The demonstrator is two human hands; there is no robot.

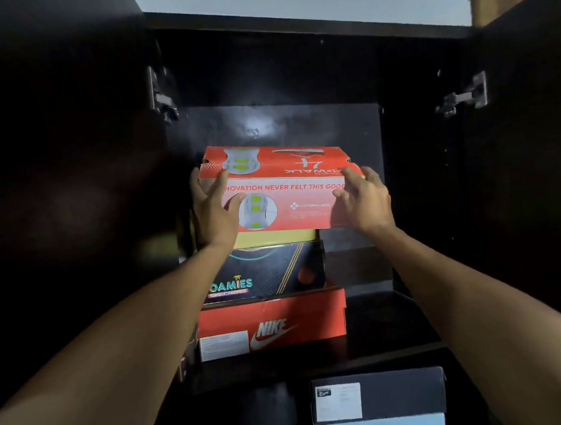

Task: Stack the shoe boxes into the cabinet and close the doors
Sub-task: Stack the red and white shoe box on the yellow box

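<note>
Partly hidden: yellow box [274,237] (under red box [281,192]) | cabinet [296,78] interior dark

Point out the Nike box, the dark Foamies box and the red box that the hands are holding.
Nike box [273,325]: head view, on its red front face by the logo.
Foamies box [266,273]: head view, on its dark front face.
Red box [285,202]: head view, on its front face, below the slogan.
</note>
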